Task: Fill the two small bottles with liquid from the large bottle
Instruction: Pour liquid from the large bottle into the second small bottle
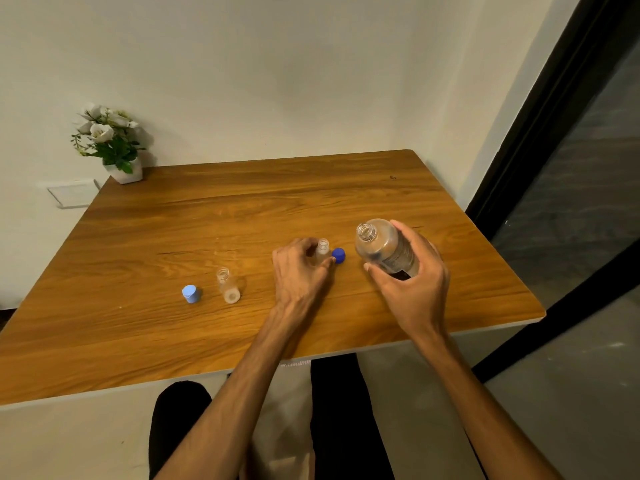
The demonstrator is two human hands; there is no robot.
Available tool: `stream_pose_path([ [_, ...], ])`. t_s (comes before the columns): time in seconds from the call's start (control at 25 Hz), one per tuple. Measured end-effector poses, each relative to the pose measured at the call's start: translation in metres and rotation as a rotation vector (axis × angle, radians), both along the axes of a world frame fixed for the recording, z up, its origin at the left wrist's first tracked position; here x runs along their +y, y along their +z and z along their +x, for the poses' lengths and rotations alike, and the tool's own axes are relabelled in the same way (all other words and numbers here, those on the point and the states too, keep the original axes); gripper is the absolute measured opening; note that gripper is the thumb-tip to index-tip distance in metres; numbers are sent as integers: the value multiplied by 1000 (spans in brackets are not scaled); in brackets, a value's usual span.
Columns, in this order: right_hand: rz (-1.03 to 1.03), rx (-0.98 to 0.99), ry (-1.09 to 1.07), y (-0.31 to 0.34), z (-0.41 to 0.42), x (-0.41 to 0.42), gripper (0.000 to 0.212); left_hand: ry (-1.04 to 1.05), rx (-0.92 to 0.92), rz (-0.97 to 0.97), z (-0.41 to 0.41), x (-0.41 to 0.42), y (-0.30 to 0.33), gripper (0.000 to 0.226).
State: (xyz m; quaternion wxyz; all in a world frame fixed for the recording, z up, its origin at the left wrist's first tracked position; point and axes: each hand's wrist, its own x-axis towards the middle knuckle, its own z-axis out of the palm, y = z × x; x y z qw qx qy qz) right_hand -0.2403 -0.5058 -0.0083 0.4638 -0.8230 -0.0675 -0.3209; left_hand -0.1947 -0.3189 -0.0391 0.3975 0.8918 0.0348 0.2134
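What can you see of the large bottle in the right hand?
The large bottle is clear plastic, uncapped, with a threaded neck and open mouth pointing up and toward the left. It is lifted off the wooden table and tilted, held around its body in the right hand's grip. It looks mostly empty; any liquid level is hard to read. A label shows faintly under the fingers. Nothing else touches it.

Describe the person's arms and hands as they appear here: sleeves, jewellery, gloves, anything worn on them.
Both forearms are bare right down to the bottom edge of the picture; no sleeve shows. The left hand and the right hand wear no gloves. No watch, bracelet or ring is visible on either wrist or on the fingers that show. Tendons stand out along the back of the left hand. Fingernails look short and unpainted.
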Motion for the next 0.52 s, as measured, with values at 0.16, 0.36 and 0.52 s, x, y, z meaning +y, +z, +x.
stream_pose_path([
  [0.16, -1, -3, 6, 6, -1, 6, 78, -22, 47, 63, -4, 3, 4, 54],
  [0.36, -6, -21, 37, 12, -4, 21, 77, 37, -181, -50, -51, 19, 18, 41],
  [0.52, -20, -37, 93, 14, -4, 45, 77, 224, -418, -159, -98, 70, 13, 22],
])
